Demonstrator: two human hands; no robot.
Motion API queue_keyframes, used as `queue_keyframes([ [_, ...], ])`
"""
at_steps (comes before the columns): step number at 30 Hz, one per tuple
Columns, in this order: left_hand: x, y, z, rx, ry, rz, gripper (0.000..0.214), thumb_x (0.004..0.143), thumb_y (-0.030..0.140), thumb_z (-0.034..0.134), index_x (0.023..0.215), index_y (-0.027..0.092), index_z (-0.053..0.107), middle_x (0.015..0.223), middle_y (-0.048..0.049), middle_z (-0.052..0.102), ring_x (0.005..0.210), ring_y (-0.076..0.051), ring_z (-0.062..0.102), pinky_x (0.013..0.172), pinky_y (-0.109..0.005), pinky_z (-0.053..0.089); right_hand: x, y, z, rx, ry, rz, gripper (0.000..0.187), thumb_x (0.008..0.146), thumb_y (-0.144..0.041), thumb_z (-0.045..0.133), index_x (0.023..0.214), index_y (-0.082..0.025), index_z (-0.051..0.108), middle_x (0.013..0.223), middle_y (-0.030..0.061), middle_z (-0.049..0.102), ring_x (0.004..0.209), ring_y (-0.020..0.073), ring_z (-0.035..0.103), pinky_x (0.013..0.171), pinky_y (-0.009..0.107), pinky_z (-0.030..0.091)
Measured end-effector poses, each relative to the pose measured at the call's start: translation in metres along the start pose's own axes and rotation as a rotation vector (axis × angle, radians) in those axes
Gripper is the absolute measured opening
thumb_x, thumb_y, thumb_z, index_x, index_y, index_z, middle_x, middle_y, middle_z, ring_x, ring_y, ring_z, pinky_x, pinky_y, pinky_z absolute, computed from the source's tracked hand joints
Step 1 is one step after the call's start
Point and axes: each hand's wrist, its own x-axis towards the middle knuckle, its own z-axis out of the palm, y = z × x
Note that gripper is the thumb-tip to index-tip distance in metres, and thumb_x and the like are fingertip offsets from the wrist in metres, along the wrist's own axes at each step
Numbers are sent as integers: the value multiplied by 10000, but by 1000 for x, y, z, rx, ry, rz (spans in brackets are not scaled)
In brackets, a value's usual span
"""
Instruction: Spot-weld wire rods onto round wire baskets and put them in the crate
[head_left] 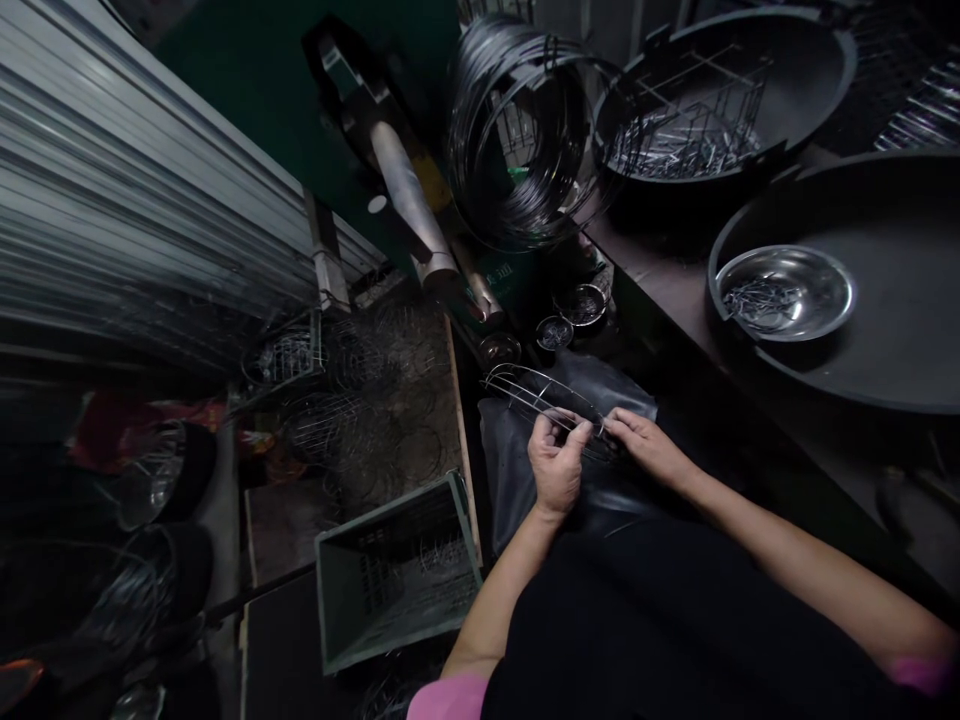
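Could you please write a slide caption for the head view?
Left hand and right hand at a curved wire frame, a green crate to the left.

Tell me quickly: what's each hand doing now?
Left hand: closed, holding the wire frame.
Right hand: pinched closed at the frame's edge; exact grip cannot be told.

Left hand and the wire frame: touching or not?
Touching. The head view shows the left hand gripping the wire frame, its thumb and curled fingers against the wires, which run out past them toward the picture's upper left.
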Motion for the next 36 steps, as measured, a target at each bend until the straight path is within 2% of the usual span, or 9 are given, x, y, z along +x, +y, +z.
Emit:
queue_keyframes([
  [7,8,6,-1,-3,-33,-18,197,725,282,674,814,168,540,741,7,584,620,-83,555,603,-198,462,2,5,-11,241,-10,38,351,822,-529,471,694,-203,452,630,-29,489,581,129,489,616,275,429],
  [10,14,11,-4,50,-52,-10,215,737,302,664,860,174,542,760,5,590,651,-90,575,637,-208,472,2,-1,-18,91,-44,-21,323,836,-506,468,749,-199,519,700,2,574,668,156,544,683,296,445],
  [14,24,20,-11,-6,-67,-106,297,763,360,630,970,188,504,699,25,581,578,-98,589,595,-230,486,4,-12,-19,-210,-37,-256,216,818,-415,516,834,-215,594,789,25,622,750,189,565,720,312,432],
  [17,32,27,-17,-36,-77,-180,329,722,381,662,925,179,500,657,41,546,488,-86,555,492,-206,458,9,-17,-9,-284,-50,-348,185,827,-378,508,814,-218,600,765,30,622,708,189,565,679,310,426],
  [21,42,30,-24,-11,-88,-210,324,687,410,680,826,175,505,603,49,518,469,-85,533,472,-206,448,16,-20,12,-279,-57,-368,174,830,-359,502,807,-218,600,765,30,631,699,189,571,662,305,428],
  [25,60,26,-32,62,-118,-178,302,675,404,691,817,157,590,626,24,559,526,-83,537,530,-201,446,25,-26,27,-228,-68,-324,191,801,-381,513,764,-209,587,725,17,622,683,185,560,662,308,429],
  [30,81,35,-54,40,-20,-187,468,757,507,590,1096,185,588,855,-54,659,744,-147,629,611,-231,479,46,-49,25,-23,61,-217,264,748,-452,566,767,-191,601,725,18,610,699,176,547,671,298,433],
  [33,74,46,-69,92,-20,-110,485,791,564,512,1092,194,600,949,-84,667,826,-175,639,653,-264,493,58,-69,24,187,134,-142,300,683,-469,636,767,-185,591,728,23,607,657,154,538,625,276,434],
  [36,58,54,-76,282,-111,4,510,675,481,689,1100,209,613,932,-74,679,876,-208,635,758,-319,495,63,-88,29,337,186,-76,333,620,-465,692,765,-192,568,752,32,622,614,142,534,534,249,419],
])
